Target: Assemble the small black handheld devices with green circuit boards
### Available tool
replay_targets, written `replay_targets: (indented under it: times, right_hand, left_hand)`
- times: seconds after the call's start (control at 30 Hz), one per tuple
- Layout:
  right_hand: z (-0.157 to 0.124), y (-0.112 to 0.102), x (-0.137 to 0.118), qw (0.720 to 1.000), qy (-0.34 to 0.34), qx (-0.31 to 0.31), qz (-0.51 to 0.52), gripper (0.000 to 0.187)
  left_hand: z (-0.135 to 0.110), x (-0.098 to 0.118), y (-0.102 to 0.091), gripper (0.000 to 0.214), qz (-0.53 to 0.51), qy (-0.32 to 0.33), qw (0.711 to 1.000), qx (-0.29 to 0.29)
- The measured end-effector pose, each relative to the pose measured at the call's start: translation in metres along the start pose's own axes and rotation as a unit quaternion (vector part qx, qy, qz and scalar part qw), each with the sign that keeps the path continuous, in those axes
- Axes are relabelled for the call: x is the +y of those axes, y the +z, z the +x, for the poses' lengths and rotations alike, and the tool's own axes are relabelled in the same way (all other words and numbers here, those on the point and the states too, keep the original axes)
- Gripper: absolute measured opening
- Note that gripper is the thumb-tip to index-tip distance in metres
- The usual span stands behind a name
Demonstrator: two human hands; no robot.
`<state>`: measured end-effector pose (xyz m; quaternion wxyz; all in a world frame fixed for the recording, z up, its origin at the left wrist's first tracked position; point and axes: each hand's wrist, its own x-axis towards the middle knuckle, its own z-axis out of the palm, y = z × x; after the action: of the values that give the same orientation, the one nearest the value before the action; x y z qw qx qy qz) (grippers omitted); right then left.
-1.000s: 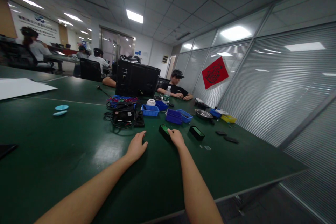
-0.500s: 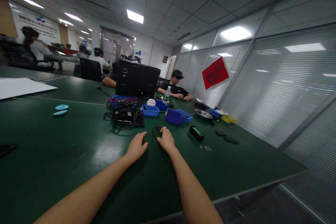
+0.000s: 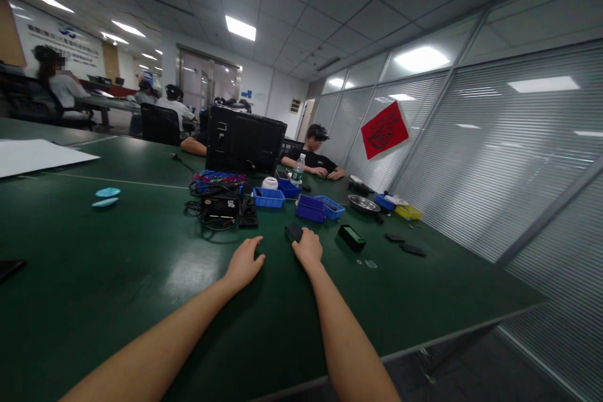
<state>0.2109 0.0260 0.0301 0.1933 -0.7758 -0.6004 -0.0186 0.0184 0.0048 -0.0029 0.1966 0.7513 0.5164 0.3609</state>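
My right hand (image 3: 308, 250) is closed around a small black box (image 3: 293, 232), holding its near right side just above or on the green table. My left hand (image 3: 244, 266) rests on the table to the left, its fingers apart and nothing in them. To the right of my right hand lies a black case (image 3: 352, 237) with a green inside. A small clear plate (image 3: 371, 264) and a little pale ring (image 3: 358, 262) lie just in front of that case. Whether the box touches the table I cannot tell.
Beyond my hands stand blue bins (image 3: 311, 208), a black power adapter with cables (image 3: 220, 210), a bottle (image 3: 298, 169) and a monitor (image 3: 245, 138). A metal bowl (image 3: 363, 203) and flat black pieces (image 3: 412, 250) lie to the right. A person (image 3: 313, 154) sits across the table.
My right hand has moved a little to the right with the black box, which has turned so its green-patterned side no longer shows. My left hand has stayed in place.
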Motion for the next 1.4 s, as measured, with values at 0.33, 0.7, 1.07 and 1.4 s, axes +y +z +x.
replay_targets:
  times: [0.33,0.7,1.07,1.4]
  right_hand:
    - [-0.026,0.000,-0.031,0.988,-0.114,0.071,-0.080,0.031]
    - [0.007,-0.005,0.007,0.983,0.032,0.032,0.176,0.032]
    - [0.006,0.020,-0.003,0.948,0.002,-0.118,0.296,0.028]
    - [-0.004,0.032,-0.024,0.819,-0.008,-0.229,0.526,0.018]
  left_hand:
    - [0.000,-0.002,0.002,0.045,0.006,0.010,1.000,0.007]
    - [0.000,-0.001,0.002,0.045,0.000,0.006,1.000,0.003]
    - [0.001,-0.001,0.002,0.042,0.001,0.010,1.000,0.011]
    - [0.002,-0.003,0.006,0.062,-0.013,0.012,0.997,0.069]
